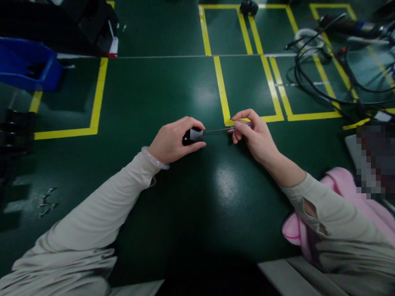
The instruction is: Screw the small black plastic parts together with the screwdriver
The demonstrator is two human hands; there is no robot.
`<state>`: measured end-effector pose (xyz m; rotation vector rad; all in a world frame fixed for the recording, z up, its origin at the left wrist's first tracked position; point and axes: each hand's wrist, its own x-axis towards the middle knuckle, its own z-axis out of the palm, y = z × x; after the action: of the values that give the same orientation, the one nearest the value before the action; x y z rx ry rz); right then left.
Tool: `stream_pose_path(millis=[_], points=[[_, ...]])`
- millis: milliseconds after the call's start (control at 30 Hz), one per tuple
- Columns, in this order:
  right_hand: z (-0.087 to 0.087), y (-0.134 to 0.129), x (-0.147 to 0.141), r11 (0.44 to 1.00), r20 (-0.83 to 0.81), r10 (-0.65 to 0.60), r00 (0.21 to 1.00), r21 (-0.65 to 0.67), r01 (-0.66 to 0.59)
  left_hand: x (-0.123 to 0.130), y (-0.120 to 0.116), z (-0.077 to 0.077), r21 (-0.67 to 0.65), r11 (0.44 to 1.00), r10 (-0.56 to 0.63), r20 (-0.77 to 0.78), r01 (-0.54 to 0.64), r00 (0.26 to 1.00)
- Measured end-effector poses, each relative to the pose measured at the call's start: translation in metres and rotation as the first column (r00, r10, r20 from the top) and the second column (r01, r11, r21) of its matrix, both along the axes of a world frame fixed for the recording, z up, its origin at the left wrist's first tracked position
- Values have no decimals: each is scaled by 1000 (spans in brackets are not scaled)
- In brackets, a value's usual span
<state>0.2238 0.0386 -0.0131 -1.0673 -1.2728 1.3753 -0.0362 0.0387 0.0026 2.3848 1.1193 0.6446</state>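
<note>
My left hand [179, 139] is closed around a small black block-shaped part [194, 135] with a grey face, steadying it at the middle of the green table. In my right hand [254, 133] is a screwdriver [230, 128], its handle pinched between thumb and fingers. The thin metal shaft points left, and its tip meets the right side of the black part. Whether the tip sits in a screw is too small to tell. Several small screws [46, 203] lie loose on the table at the lower left.
A blue bin [27, 63] and black trays [15, 131] stand at the left. Black cables [304, 78] and a cylindrical tool [348, 26] lie at the back right. Yellow tape [222, 88] marks the green table [160, 94]. Pink cloth [339, 181] lies by my right forearm.
</note>
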Motion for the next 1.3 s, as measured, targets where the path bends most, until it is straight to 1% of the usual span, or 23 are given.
stream_pose_path(millis=[200, 467, 667, 900, 1033, 1133, 1300], points=[[1, 0, 0, 999, -9, 31, 999, -19, -32, 0, 0, 0, -11, 1000, 5, -4, -5, 1000], [0, 0, 0, 1000, 25, -4, 1000, 4, 3, 0, 0, -1, -4, 1000, 9, -2, -9, 1000], [1, -1, 0, 999, 12, 31, 999, -22, -30, 0, 0, -1, 8, 1000, -5, 13, 4, 1000], [1, 0, 0, 1000, 26, 2, 1000, 10, -2, 0, 0, -1, -13, 1000, 10, -3, -10, 1000], [2, 0, 0, 1000, 14, 14, 1000, -10, -13, 0, -1, 1, -21, 1000, 15, -10, -15, 1000], [3, -1, 0, 999, 36, 29, 999, -24, -28, 1, -1, 2, -23, 1000, 15, -9, -15, 1000], [3, -1, 0, 1000, 38, 13, 999, -5, -13, 0, -1, 2, -30, 999, 18, -17, -18, 1000]])
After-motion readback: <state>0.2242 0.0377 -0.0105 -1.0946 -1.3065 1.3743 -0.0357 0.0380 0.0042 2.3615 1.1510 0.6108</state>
